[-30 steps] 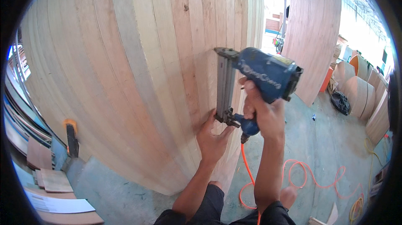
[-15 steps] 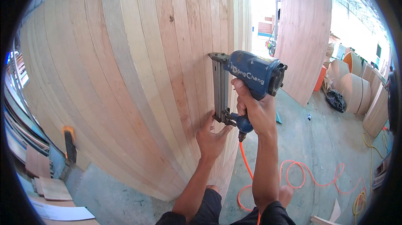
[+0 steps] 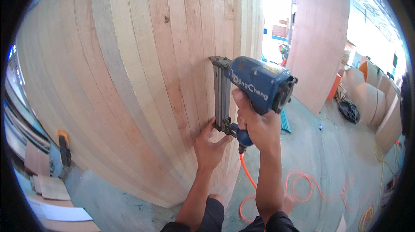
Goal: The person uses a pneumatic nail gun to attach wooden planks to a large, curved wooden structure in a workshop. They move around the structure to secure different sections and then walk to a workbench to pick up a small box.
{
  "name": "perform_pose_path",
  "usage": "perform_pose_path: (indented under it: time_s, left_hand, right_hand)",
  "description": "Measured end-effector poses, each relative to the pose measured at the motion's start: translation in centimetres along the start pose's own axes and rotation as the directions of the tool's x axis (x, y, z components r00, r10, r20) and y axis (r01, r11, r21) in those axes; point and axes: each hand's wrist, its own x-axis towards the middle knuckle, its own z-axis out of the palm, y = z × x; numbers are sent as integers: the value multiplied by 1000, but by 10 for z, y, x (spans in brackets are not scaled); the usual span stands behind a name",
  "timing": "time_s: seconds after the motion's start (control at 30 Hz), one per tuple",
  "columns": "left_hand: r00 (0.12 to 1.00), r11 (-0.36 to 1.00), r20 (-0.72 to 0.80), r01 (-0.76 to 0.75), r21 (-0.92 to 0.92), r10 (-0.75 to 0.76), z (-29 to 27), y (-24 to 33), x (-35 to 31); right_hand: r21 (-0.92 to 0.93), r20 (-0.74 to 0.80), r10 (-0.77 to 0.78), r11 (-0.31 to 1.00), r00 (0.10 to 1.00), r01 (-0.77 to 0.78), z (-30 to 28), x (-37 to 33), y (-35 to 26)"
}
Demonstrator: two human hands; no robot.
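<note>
A blue pneumatic nail gun (image 3: pixel 257 83) is gripped by my right hand (image 3: pixel 257 122), whose fingers wrap round its handle. Its pointed nose rests against a tall curved panel of narrow wooden strips (image 3: pixel 142 72), close to where the strips end at the right. The grey magazine runs down along the wood. At its lower end, my left hand (image 3: pixel 209 147) pinches the magazine between thumb and fingers and seems to lie against the panel. From the base of the handle hangs an orange air hose (image 3: pixel 247 169).
Loops of the hose lie on the grey floor (image 3: pixel 302 145) to the right. Beyond stands another tall wooden panel (image 3: pixel 317 37), with curved wooden pieces (image 3: pixel 362 98) and a black bag (image 3: pixel 348 110) near it. An orange-and-black clamp-like tool (image 3: pixel 64 147) sits at the panel's lower left edge.
The nail gun and both hands have shifted slightly left in view, the nose now against a strip further left. The view has also turned a little. Both grips stay the same.
</note>
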Motion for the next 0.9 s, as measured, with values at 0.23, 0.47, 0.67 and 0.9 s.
perform_pose_path:
  time_s: [0.23,0.47,0.67,0.9]
  left_hand:
    - [998,1000,-57,6,-3,-6,-2,-4,-6]
    - [988,1000,-155,-17,-5,16,9,-12,-8]
    - [972,998,-226,-55,31,61,10,-4,-16]
    - [962,997,-270,-31,66,48,14,-6,-15]
  right_hand:
    - [100,127,96,989,987,-109,-7,2,-6]
    - [99,190,-37,995,981,18,-21,16,20]
    - [143,255,-115,986,960,80,-24,22,27]
    - [140,282,-32,990,959,-8,-25,27,29]
